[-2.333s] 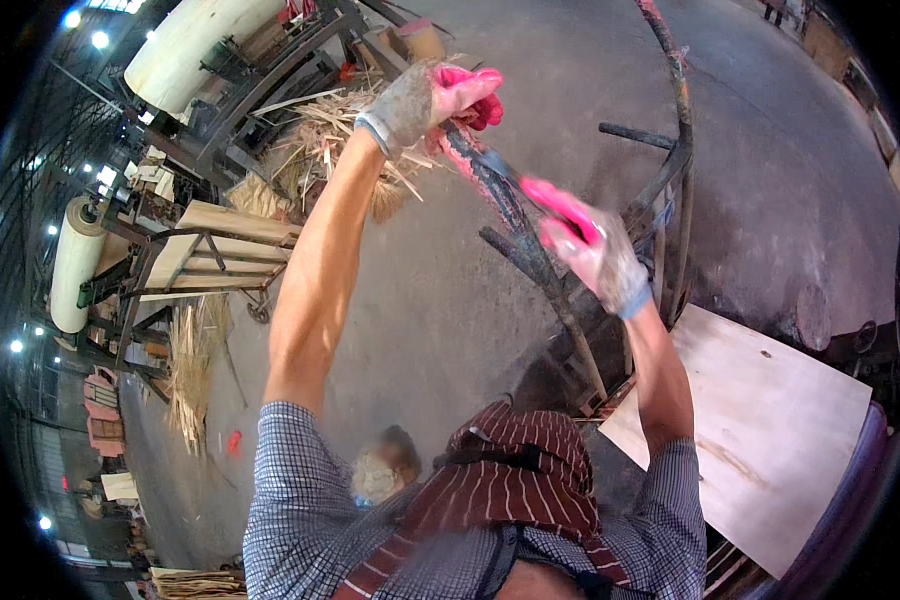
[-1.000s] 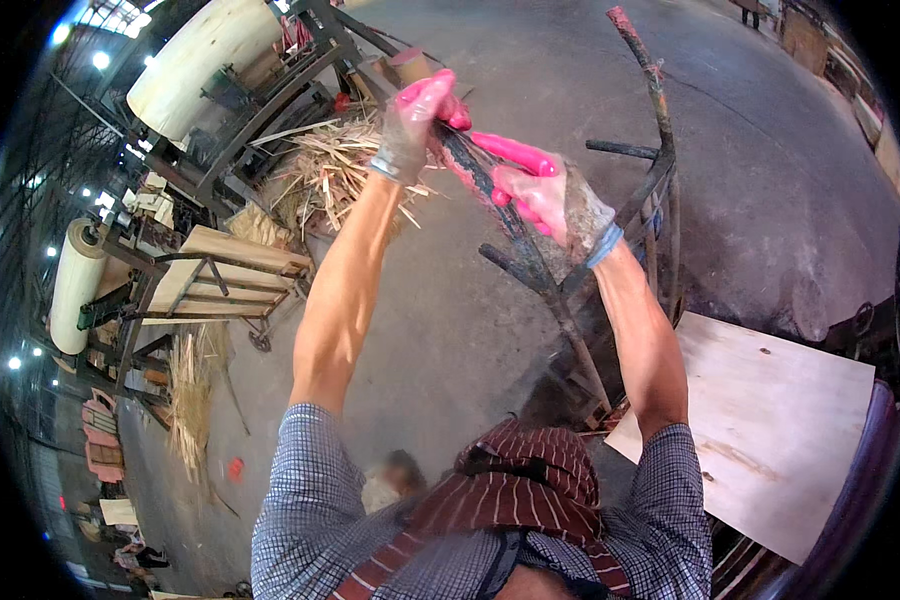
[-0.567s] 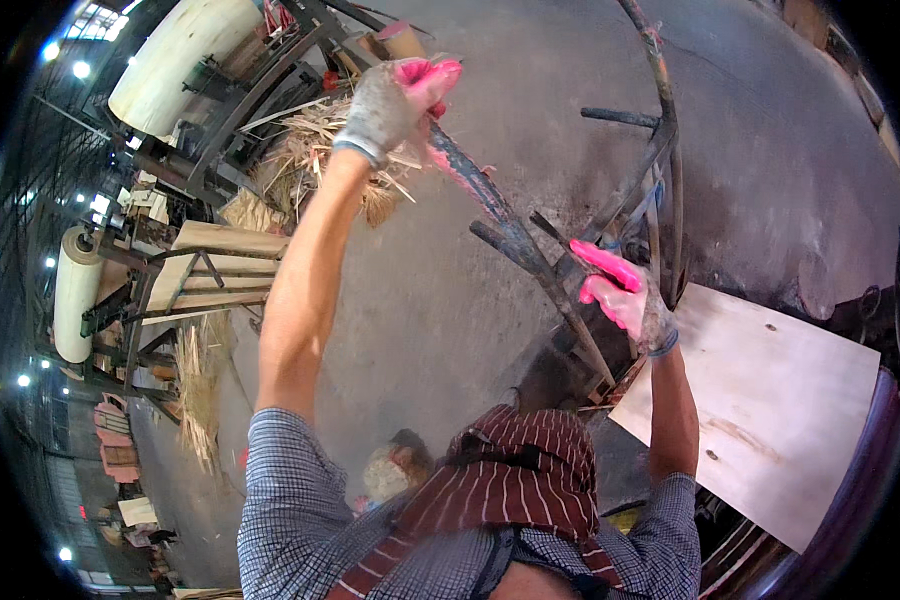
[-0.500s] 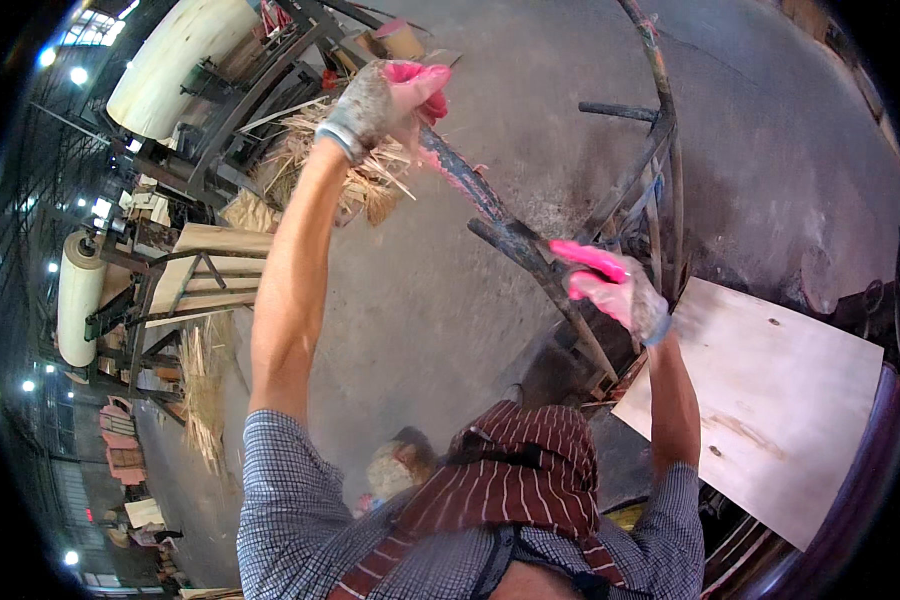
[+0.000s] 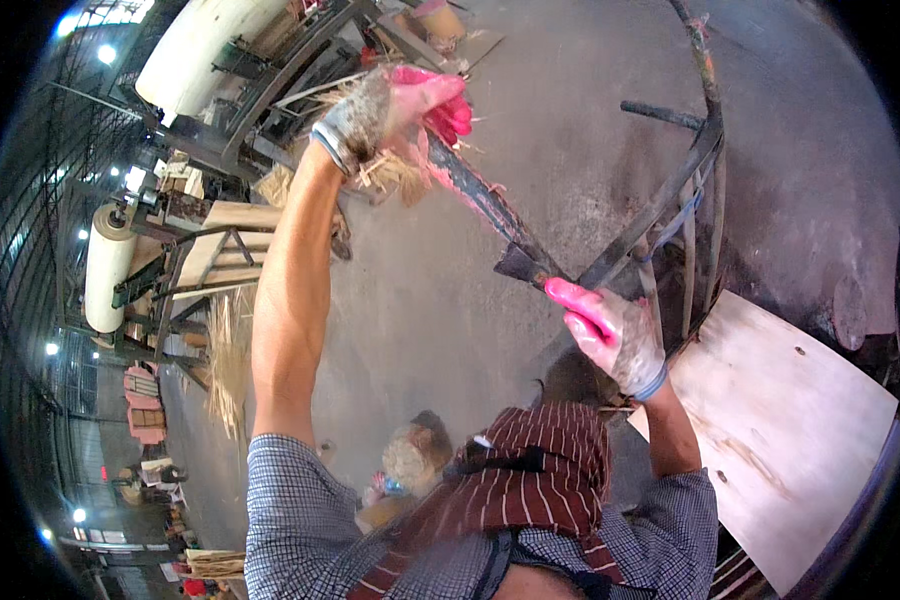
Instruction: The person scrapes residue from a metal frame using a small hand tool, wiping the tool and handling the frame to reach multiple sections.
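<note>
Both my hands wear whitish, dirt-stained gloves with bright pink palms and fingers. Up ahead and left of the middle, my left hand [image 5: 410,112] is closed around the far end of a dark metal bar [image 5: 485,198]. Ragged pink residue clings along that bar near the hand. My right hand [image 5: 610,332], lower and to the right, grips a scraper [image 5: 519,264] with a broad, dark blade. Its blade lies at the near part of the bar; whether they touch I cannot tell. The glove covers most of the scraper's handle.
At right, the bar meets a dark metal frame [image 5: 712,135] with upright legs. A pale wooden sheet [image 5: 780,430] lies by my right forearm. Wood strips [image 5: 228,370], a rack [image 5: 215,265] and large pale rolls [image 5: 110,270] stand left. A round bundle [image 5: 415,455] sits near my apron.
The whole view has shifted, with the frame and sheet now further right. My right hand and the scraper have come nearer to me along the bar. My left hand stays at its far end.
</note>
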{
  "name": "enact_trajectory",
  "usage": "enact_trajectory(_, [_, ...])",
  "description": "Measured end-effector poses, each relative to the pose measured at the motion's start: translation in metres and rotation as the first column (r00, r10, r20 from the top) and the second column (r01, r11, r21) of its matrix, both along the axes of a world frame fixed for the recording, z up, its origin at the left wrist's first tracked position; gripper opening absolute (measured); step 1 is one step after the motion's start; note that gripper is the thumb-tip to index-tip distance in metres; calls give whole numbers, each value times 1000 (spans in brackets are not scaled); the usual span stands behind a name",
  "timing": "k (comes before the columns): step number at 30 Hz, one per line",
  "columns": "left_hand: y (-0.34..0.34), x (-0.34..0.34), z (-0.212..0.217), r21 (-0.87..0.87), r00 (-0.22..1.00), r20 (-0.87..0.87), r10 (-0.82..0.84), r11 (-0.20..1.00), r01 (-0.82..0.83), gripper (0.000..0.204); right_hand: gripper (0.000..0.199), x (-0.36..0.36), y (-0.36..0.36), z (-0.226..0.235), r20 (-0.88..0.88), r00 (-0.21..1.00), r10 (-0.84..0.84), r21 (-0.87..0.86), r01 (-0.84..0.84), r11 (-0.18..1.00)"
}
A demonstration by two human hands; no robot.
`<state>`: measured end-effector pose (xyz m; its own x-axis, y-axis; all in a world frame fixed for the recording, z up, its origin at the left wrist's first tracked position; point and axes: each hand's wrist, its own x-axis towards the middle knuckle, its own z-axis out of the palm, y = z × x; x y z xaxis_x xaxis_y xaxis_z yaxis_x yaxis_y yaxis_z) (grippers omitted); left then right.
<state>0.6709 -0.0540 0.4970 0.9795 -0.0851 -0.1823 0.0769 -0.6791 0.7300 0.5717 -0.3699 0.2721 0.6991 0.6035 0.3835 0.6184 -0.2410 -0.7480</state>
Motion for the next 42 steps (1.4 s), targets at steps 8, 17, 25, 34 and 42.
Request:
enact_trajectory(8, [-4,0,-2,8,998,57,-31,1000,30,42,19,-27,35,-27,-23,933,-360,-76,357,931])
enact_trajectory(17, [2,-7,0,-65,989,81,-121,990,126,39,30,7,79,56,127,939,-319,126,304,944])
enact_trajectory(25, [4,-2,4,-71,978,-3,-207,976,206,51,41,29,74,113,-124,987,-98,267,129,955])
enact_trajectory(34, [-5,0,1,30,992,62,-105,994,104,39,41,-8,-5,-2,-508,857,-88,130,177,975])
enact_trajectory(42, [-5,-3,5,-28,999,36,-14,999,15,38,43,54,9,3,-536,798,275,367,-73,927])
